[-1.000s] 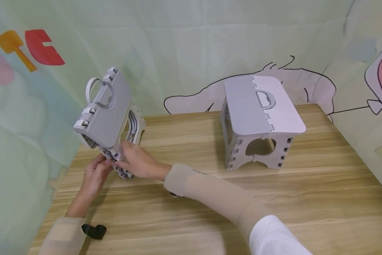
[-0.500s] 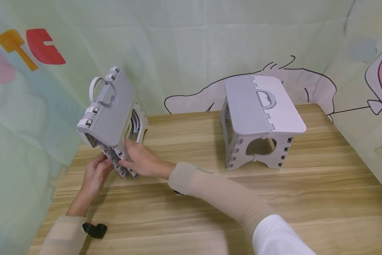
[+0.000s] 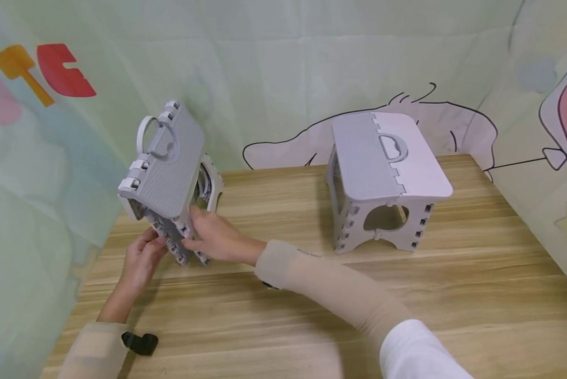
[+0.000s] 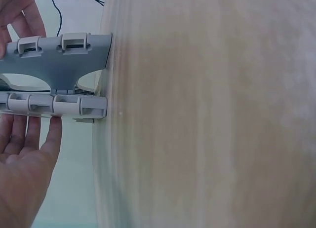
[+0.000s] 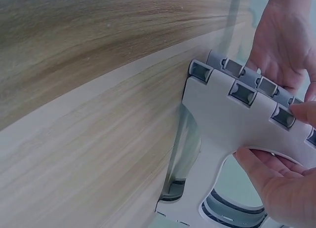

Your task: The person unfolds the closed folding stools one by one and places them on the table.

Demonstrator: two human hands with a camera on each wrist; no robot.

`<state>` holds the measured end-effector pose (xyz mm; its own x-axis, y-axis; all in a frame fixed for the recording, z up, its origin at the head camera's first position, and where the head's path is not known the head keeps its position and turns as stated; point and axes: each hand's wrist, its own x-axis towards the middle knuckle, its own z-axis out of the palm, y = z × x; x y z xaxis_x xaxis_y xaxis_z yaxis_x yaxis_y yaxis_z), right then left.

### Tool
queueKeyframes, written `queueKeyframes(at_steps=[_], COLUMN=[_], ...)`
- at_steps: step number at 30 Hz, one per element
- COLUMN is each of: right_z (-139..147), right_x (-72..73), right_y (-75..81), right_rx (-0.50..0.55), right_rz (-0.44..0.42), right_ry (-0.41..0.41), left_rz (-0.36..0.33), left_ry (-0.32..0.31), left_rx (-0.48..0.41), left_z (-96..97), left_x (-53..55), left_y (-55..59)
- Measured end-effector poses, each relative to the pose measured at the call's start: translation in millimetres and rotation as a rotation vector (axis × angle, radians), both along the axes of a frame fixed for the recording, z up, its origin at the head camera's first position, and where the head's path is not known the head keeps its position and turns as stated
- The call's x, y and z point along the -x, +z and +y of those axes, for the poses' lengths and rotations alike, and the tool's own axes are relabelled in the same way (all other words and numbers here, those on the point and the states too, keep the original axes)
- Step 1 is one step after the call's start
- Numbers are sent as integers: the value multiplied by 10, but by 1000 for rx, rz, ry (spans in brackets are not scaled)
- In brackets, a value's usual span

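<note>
On the left of the table a partly folded grey plastic folding stool (image 3: 172, 168) stands tilted, its seat halves still peaked. My right hand (image 3: 217, 231) grips the leg panel (image 5: 212, 114) nearer me, with fingers through the panel's opening and thumb at its hinged edge. From the other side my left hand (image 3: 141, 260) rests extended fingertips against the hinged edge of the other leg panel (image 4: 54, 104). A gap shows between the two panels. The looped strap handle (image 3: 146, 134) stands up from the seat ridge.
A second folding stool (image 3: 390, 158) stands fully unfolded at the back right. The wooden table (image 3: 245, 326) ends against a pale printed cloth backdrop (image 3: 264, 79) behind and at both sides.
My right hand has moved slightly right with the leg panel, so the gap between the panels is wider. The stool's top has shifted right too. My left hand has stayed in place.
</note>
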<state>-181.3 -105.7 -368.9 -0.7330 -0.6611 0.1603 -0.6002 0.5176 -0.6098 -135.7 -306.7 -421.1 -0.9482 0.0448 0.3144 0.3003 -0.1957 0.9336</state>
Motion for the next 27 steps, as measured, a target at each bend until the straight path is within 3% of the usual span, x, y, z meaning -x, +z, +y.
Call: queueKeyframes(at_steps=[5, 14, 27], right_z=[30, 100, 223], right_x=[1, 4, -25], right_y=[-6, -12, 8], right_rx=[4, 45, 54], right_rz=[-4, -48, -21], right_ry=[1, 2, 15], left_rz=[5, 5, -5], left_ry=[-7, 8, 16], left_rx=[-23, 22, 31], left_z=[-1, -6, -3], left_x=[-8, -16, -10], left_y=[-3, 4, -12])
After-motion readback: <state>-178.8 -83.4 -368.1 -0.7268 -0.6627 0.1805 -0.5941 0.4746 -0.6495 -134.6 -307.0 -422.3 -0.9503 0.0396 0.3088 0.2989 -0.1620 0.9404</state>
